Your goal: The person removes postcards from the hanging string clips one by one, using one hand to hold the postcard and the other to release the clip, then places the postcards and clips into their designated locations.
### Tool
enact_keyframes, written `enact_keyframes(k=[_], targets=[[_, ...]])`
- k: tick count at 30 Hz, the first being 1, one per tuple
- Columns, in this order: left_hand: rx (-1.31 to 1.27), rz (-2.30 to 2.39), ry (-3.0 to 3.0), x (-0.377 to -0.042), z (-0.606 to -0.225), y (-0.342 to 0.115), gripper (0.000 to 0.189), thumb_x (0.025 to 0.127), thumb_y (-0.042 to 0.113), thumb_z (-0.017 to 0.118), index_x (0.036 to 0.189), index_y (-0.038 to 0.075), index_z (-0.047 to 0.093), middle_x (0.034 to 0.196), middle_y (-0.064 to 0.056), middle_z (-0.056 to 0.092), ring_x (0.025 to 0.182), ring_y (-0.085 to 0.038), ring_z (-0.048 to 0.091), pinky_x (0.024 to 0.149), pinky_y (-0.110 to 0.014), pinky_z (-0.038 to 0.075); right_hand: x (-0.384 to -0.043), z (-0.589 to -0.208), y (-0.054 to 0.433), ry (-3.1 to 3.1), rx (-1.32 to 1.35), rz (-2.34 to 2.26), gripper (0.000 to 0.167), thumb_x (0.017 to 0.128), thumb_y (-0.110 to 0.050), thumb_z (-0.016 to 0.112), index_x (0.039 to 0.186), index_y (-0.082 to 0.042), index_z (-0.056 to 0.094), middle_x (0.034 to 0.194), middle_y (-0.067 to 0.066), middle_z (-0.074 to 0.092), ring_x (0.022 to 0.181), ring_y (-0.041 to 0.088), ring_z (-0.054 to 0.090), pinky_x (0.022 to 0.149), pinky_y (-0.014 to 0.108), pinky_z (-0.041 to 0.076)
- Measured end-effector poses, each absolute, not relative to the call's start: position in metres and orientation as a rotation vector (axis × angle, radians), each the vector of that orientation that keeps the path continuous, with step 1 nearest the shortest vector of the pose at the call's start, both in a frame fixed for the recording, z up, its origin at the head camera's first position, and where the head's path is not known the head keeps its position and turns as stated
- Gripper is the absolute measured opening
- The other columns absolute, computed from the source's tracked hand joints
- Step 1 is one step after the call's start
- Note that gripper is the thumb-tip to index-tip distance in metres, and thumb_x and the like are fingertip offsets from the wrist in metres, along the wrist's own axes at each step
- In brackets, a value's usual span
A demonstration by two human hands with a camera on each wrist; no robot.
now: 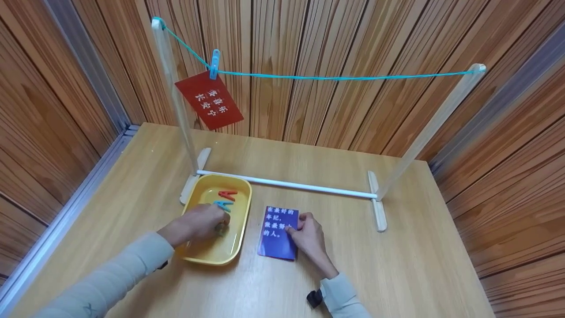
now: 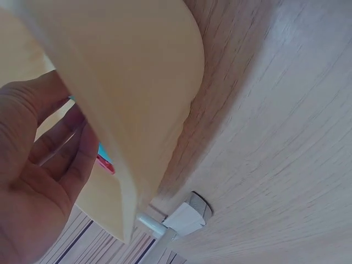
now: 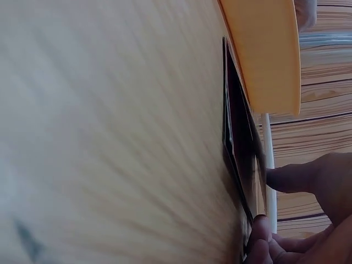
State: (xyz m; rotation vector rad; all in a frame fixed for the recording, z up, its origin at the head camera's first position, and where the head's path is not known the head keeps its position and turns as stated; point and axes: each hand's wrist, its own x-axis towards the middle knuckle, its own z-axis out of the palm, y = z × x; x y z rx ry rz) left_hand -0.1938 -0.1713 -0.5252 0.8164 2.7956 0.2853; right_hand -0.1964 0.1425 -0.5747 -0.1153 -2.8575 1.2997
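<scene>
My left hand [image 1: 201, 225] reaches into a yellow tray [image 1: 245, 212]. Its thumb and fingers pinch a small green clothespin [image 2: 72, 99], mostly hidden by the tray wall in the left wrist view. Beyond the fingers, a blue clothespin [image 1: 225, 204] and a red clothespin [image 1: 227, 194] lie in the tray. My right hand [image 1: 309, 236] pinches the right edge of a blue card [image 1: 278, 243] with white writing, thumb on top and fingers below. In the right wrist view the card [image 3: 260, 151] is lifted from darker card layers beneath it.
Behind the tray stands a rack with two upright posts [image 1: 174, 84] and a white bottom bar [image 1: 287, 184]. A teal string [image 1: 353, 78] runs between the post tops. A blue clothespin [image 1: 215, 62] holds a red card [image 1: 209, 101] on it. Wooden panels enclose the table.
</scene>
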Motion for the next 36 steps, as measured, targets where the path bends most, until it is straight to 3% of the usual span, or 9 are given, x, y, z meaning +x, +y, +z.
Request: enact_keyframes(k=[19,26,36], targets=[[0.683,0.388,2.759,-0.1912,-0.5266,-0.1690,0.030,0.093,0.013,0.080,0.124,0.014,0.078,0.117,-0.006,0.078,0.099,-0.021,0.069,0.104,-0.045,0.060,-0.1963,-0.5768,0.1420,-2.881,-0.094,1.254,0.044,0.088,-0.016,0.084,0.121,0.002,0.062,0.094,0.006,0.061,0.081,0.019,0.055,0.069,0.028,0.044],[0.825,0.354,2.820,-0.1921,-0.5288,-0.1690,0.023,0.093,0.008,0.079,0.116,0.006,0.078,0.108,-0.010,0.080,0.091,-0.023,0.072,0.097,-0.046,0.063,-0.1976,-0.5760,0.1461,-2.862,-0.069,1.279,0.044,0.089,-0.017,0.083,0.121,0.004,0.062,0.094,0.008,0.063,0.081,0.018,0.056,0.068,0.028,0.043],[0.792,0.329,2.835,-0.1918,-0.5277,-0.1690,0.028,0.092,0.010,0.081,0.120,0.009,0.077,0.110,-0.008,0.079,0.092,-0.022,0.071,0.098,-0.046,0.063,-0.2013,-0.5764,0.1484,-2.865,-0.077,1.310,0.044,0.089,-0.017,0.083,0.123,0.004,0.062,0.094,0.008,0.064,0.080,0.018,0.057,0.067,0.027,0.044]])
